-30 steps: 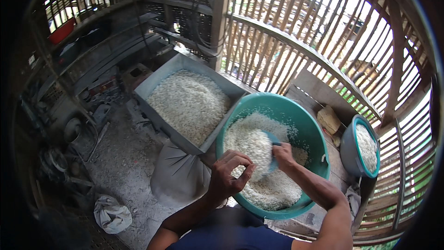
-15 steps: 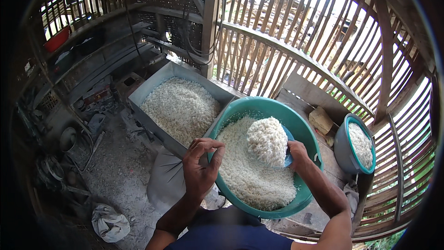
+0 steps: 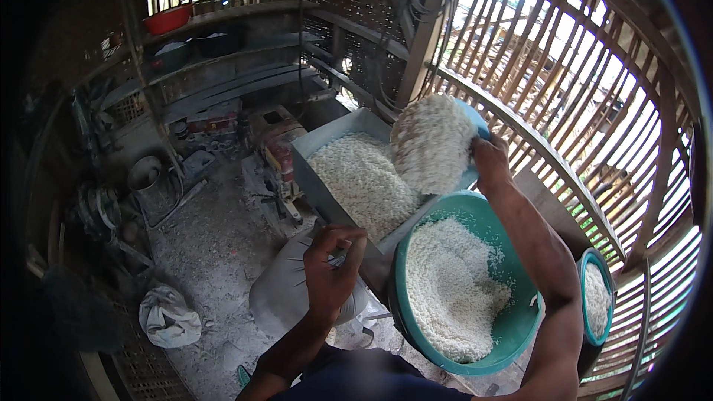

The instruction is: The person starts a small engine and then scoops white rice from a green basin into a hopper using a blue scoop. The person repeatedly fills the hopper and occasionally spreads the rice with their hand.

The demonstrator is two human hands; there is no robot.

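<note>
My right hand grips a blue scoop heaped with white, rice-like grain; motion blurs the load. The scoop is tilted above the right end of a metal hopper, which has a mound of the same grain in it. Below my right forearm stands a big green tub, partly filled with grain. Beside the hopper's near edge, my left hand is held with curled fingers, thumb close to them, and nothing visible in it.
A pale full sack stands under the hopper. To the right, a smaller tub holds grain near the slatted wall. Machine parts lie left of the hopper. A crumpled white sack sits on the dusty floor.
My right hand has lifted the heaped scoop out of the green tub and carried it forward to the hopper. The view has swung left. My left hand remains curled near the hopper.
</note>
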